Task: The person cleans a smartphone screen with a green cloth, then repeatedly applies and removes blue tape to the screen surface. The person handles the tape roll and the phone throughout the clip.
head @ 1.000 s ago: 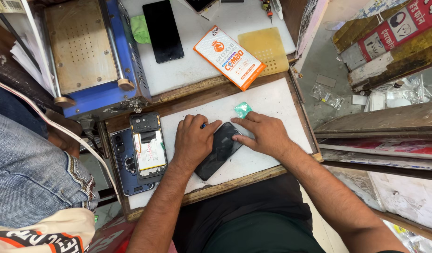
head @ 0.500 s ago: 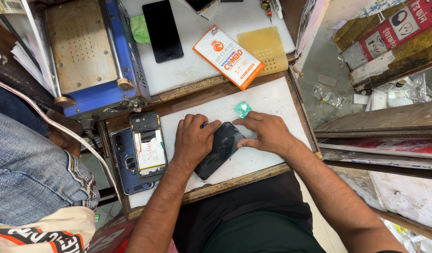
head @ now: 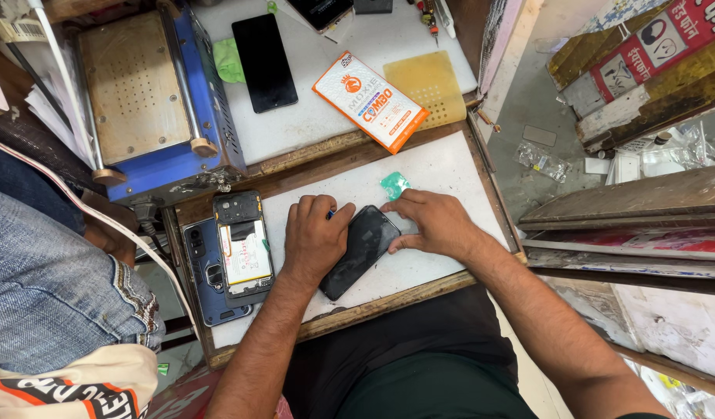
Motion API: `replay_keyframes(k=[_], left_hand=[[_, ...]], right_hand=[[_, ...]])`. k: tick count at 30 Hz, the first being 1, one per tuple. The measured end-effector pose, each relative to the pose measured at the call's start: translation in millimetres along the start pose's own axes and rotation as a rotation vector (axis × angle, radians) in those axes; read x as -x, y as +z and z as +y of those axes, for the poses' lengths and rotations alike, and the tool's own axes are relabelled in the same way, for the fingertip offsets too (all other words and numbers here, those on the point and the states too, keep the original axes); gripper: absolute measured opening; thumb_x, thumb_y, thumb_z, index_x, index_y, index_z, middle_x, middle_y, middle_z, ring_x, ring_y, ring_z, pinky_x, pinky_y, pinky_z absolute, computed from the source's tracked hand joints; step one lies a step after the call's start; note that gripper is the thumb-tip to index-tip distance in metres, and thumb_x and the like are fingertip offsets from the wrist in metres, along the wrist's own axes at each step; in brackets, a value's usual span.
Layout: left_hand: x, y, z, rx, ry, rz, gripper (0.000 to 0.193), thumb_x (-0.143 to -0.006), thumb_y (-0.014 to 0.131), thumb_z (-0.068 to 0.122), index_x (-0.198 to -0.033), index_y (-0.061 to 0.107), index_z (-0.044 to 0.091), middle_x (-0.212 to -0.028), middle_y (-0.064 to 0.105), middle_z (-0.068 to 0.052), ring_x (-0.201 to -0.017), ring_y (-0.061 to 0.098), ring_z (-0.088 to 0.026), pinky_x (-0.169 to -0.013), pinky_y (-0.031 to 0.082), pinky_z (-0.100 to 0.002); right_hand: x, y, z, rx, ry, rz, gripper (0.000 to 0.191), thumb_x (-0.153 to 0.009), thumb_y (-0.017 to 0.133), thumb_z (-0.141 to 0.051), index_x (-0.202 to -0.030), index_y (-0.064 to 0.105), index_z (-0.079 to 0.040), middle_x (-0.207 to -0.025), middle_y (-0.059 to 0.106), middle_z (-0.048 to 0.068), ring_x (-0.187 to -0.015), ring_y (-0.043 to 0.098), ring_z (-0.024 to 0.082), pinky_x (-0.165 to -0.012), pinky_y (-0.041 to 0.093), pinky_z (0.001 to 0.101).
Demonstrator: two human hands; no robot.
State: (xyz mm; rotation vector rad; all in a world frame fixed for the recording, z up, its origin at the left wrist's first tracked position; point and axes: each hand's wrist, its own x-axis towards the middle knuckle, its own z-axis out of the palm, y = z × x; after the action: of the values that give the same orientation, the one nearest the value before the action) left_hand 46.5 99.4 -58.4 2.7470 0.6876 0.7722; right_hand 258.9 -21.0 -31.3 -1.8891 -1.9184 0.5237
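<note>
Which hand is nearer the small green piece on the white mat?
Right. The right hand has fingertips just below the green piece; the left hand lies farther left of it.

Single head-worn view, looking steeply down from close above the white worktop (head: 450, 178); both hands, left (head: 315, 237) and right (head: 435, 225), lie near frame centre, forearms entering from below.

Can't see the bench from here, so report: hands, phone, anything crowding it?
Left hand flat on black phone. Right hand steadies its upper right edge. Green scrap just beyond right fingers; opened phone lies left, apart.
</note>
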Motion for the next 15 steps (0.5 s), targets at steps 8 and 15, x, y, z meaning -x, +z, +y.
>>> replay_keyframes(k=[8, 15], left_hand=[[11, 2, 16, -0.103, -0.061, 0.02, 0.028, -0.085, 0.075, 0.013, -0.113, 0.076, 0.017, -0.107, 0.058, -0.007, -0.101, 0.055, -0.026, -0.082, 0.044, -0.043], [16, 6, 10, -0.02, -0.065, 0.029, 0.031, -0.082, 0.074, 0.012, -0.113, 0.074, 0.013, -0.106, 0.058, -0.008, -0.098, 0.055, -0.026, -0.081, 0.044, -0.043]], right_hand=[[0, 5, -1, 0.019, 0.09, -0.003, 0.066, -0.061, 0.085, -0.057, -0.112, 0.07, -0.018, -0.096, 0.069, 0.003, -0.087, 0.071, 0.024, -0.073, 0.056, 0.0389], [1, 6, 0, -0.006, 0.08, -0.002, 0.065, -0.062, 0.085, -0.056, -0.112, 0.07, -0.018, -0.092, 0.068, 0.001, -0.083, 0.07, 0.022, -0.07, 0.056, 0.0379]])
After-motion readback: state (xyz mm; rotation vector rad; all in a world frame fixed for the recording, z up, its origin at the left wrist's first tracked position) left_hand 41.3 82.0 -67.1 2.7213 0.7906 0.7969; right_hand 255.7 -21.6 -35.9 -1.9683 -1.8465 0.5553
